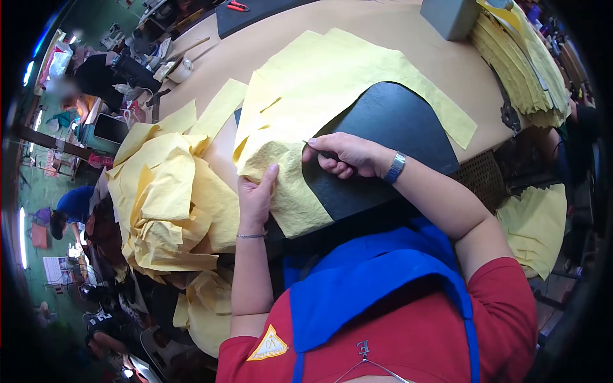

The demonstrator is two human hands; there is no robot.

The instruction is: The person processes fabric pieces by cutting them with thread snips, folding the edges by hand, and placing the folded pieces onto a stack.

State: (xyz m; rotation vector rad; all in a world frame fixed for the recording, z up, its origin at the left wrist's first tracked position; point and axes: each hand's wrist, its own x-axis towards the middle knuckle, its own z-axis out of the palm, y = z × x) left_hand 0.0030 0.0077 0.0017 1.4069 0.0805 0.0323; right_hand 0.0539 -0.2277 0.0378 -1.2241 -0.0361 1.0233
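A large yellow sheet [319, 76] with a curved inner edge lies over a black board [389, 127] on the tan table. My left hand [257, 195] grips the sheet's lower left part, thumb on top and fingers hidden beneath it. Beside the curved edge, my right hand [348, 155] is closed, its fingers curled around a small dark tool that is mostly hidden. The tool's tip is near the sheet's edge. Short slits or folds show on the sheet's left side.
Crumpled yellow pieces [166, 191] are heaped at the left. A yellow stack [511, 57] stands at the back right beside a grey box [450, 19]. Red-handled cutters [237, 6] lie on a dark mat at the back. Other people are at the far left.
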